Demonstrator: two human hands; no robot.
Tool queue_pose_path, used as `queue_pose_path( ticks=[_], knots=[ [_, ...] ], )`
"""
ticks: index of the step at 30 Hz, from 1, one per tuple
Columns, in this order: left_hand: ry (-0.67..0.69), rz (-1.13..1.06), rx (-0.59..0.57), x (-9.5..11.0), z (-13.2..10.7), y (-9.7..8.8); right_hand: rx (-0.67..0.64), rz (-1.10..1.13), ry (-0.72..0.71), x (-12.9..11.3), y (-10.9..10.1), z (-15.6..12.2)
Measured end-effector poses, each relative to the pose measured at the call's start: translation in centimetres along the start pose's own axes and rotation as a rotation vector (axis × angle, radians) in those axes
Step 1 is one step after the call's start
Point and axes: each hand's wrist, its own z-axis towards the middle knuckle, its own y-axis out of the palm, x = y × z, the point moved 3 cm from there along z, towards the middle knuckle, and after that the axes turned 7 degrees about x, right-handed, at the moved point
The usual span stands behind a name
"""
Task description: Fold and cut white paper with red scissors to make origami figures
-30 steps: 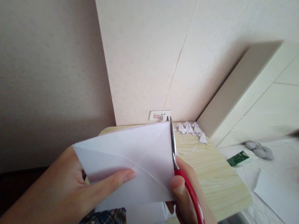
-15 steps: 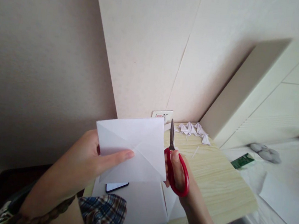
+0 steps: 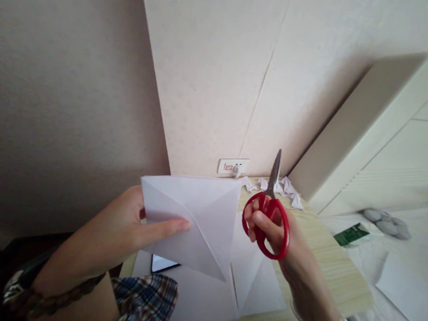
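Observation:
My left hand [image 3: 150, 227] grips a creased white sheet of paper [image 3: 202, 205] by its left side, thumb on the front and fingers behind. Diagonal folds cross the sheet. In my right hand [image 3: 268, 226] is a pair of red-handled scissors [image 3: 274, 176], blades closed and pointing up. The scissors are to the right of the sheet, apart from it. Beneath lie more white sheets [image 3: 200, 300] on the wooden table [image 3: 325, 262], and a phone [image 3: 164, 263] is partly covered by the held paper.
Several small folded paper pieces [image 3: 296, 201] lie along the table's back edge. Behind them is a wall socket [image 3: 233, 166] with a plug. To the right, a bed with a pale headboard [image 3: 376, 125] holds a green packet [image 3: 351, 235] and a grey object [image 3: 387, 222].
My right hand has moved the scissors right and slightly up, away from the sheet's edge. The sheet has tilted a little in my left hand, its lower right corner now hanging lower.

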Motion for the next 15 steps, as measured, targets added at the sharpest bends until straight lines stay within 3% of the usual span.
queue_pose_path(
  ticks=[3, 6, 11, 15],
  knots=[
    [0.024, 0.085, -0.046, -0.3, 0.0, 0.4, -0.028, 0.043, -0.062, -2.2, -0.6, 0.5],
    [0.075, 0.208, -0.104, -0.4, -0.2, 1.1, -0.091, -0.017, -0.023, -3.8, -0.4, 0.3],
    [0.170, 0.320, -0.150, 0.3, -0.2, 2.7, -0.004, -0.134, -0.096, -3.8, 0.0, -0.5],
    [0.255, 0.347, 0.046, 1.1, 0.2, 2.6, 0.059, -0.137, -0.076, -1.9, -0.7, -1.3]
  ],
)
